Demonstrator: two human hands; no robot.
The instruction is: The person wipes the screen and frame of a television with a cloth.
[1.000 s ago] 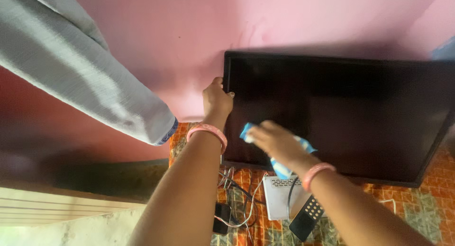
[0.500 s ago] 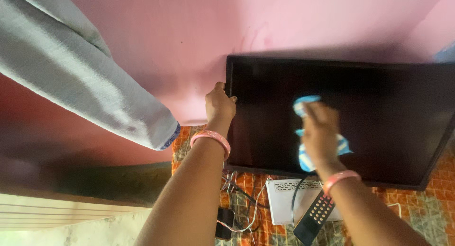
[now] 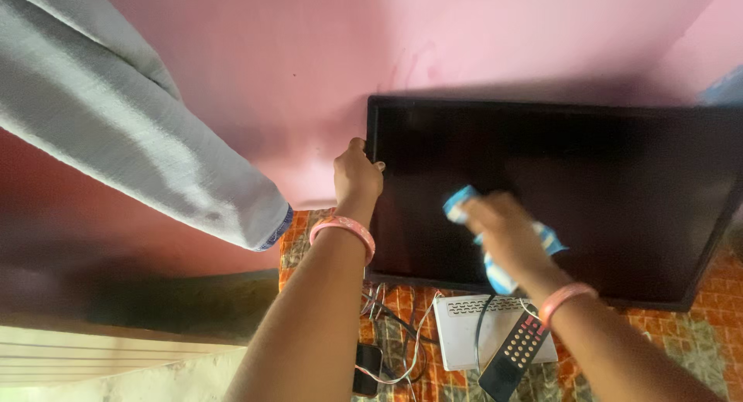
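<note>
screen (image 3: pixel 588 177): black
cloth (image 3: pixel 495 270): blue and white
wall (image 3: pixel 325 46): pink
bangles (image 3: pixel 343 230): pink
mat (image 3: pixel 681 348): orange, patterned

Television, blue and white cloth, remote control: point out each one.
Television (image 3: pixel 619 170), head view, on the bare dark screen.
Blue and white cloth (image 3: pixel 463 201), head view, on its upper left end.
Remote control (image 3: pixel 515 355), head view, on its keypad.
</note>
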